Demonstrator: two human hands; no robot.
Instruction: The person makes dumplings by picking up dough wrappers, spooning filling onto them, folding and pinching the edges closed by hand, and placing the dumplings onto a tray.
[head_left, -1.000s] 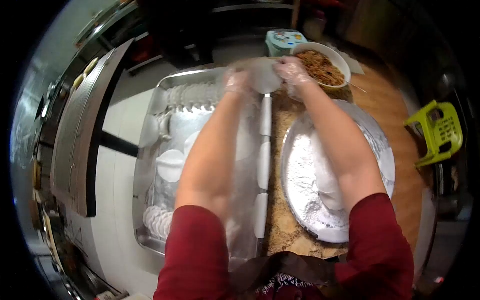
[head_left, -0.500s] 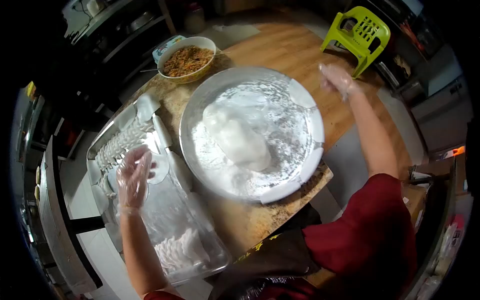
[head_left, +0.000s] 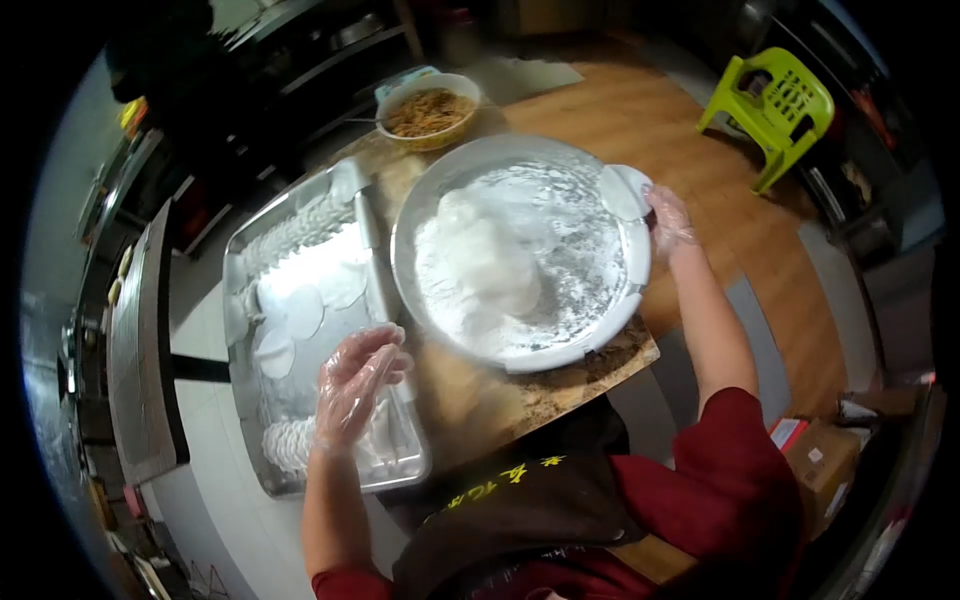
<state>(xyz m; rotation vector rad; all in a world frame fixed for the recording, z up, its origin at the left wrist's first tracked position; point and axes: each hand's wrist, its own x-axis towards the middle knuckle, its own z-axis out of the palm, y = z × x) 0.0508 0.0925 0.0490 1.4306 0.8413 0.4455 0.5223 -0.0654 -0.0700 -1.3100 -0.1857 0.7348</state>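
Note:
My right hand, in a clear plastic glove, pinches the outer edge of a round white dough wrapper at the right rim of a large metal basin. More wrappers hang over this rim. Inside the basin lies a big lump of white dough among loose flour. My left hand, gloved too, hovers over the near right side of a metal tray. Its fingers are loosely bent, and nothing shows between them. Flat wrappers lie in the tray, with rows of pleated dumplings at its far end and more at the near end.
A bowl of brownish-orange filling stands at the table's far end. The basin rests on a stone-patterned table. A green plastic chair stands on the wooden floor at the upper right. Cardboard boxes are at the lower right.
My right hand has come in to the basin's rim and taken hold of a wrapper there. My left hand has moved from the tray's middle towards its near right side. The view has shifted.

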